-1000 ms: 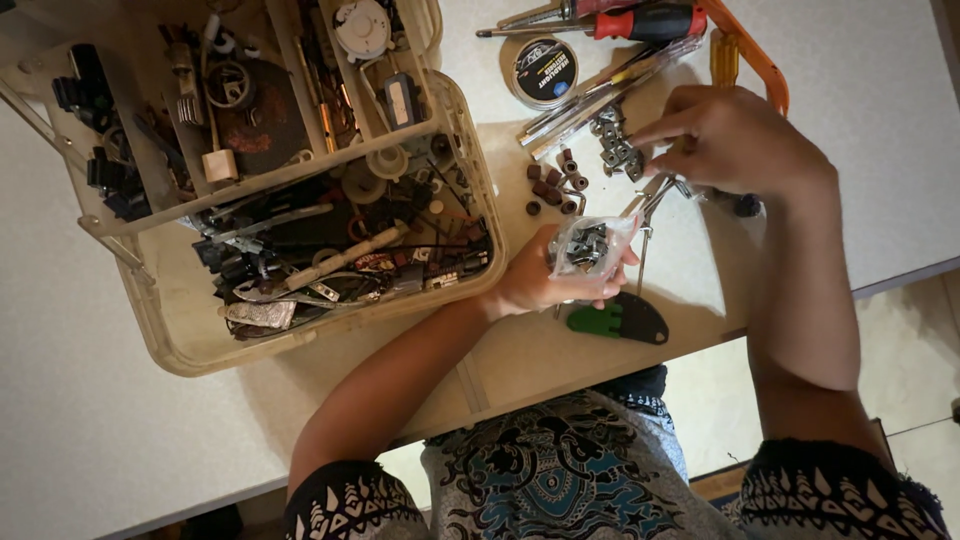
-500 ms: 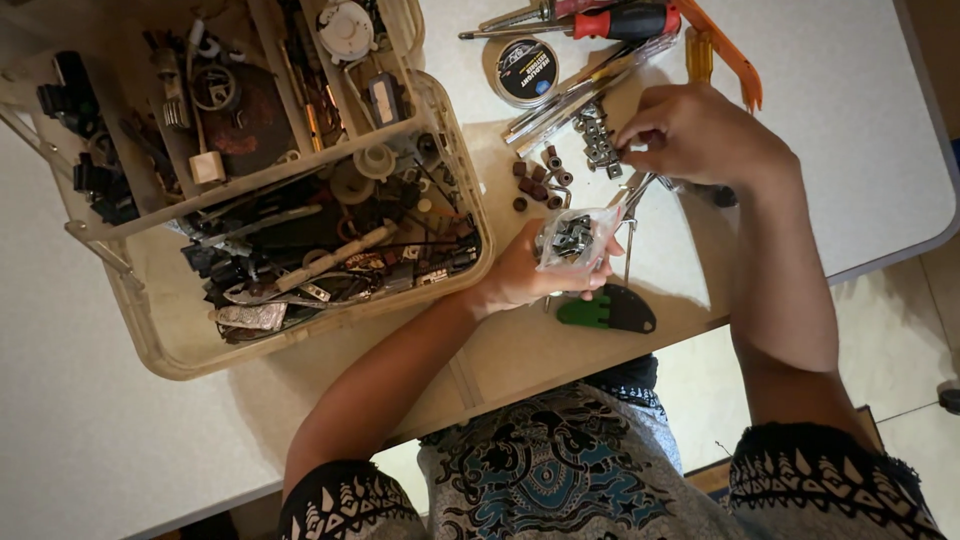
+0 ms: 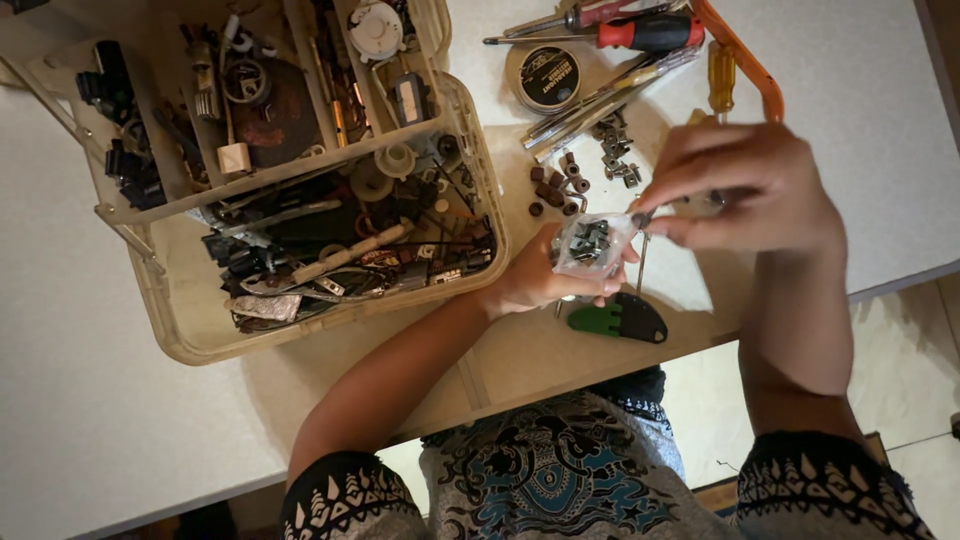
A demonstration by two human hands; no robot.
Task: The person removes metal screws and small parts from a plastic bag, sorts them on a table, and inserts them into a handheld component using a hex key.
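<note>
My left hand [image 3: 545, 280] holds a small clear plastic bag [image 3: 592, 243] with several small dark metal parts inside, just above the table. My right hand [image 3: 745, 190] is raised beside it, fingertips pinched on a small metal piece [image 3: 642, 217] at the bag's mouth. Loose small metal clips [image 3: 612, 160] and brown cylindrical bits [image 3: 555, 185] lie on the table behind the hands. A green and black handle [image 3: 620, 320] lies under the left hand.
A beige plastic toolbox [image 3: 300, 190] full of hardware sits at the left. Behind the hands lie a red-handled screwdriver [image 3: 640, 32], a round tin [image 3: 543, 77], an orange-framed saw [image 3: 745, 65] and a yellow screwdriver [image 3: 720, 75]. The table edge runs close to my body.
My right hand has lifted off the table and come to the bag's mouth with a small piece pinched. The left hand keeps holding the bag in about the same place.
</note>
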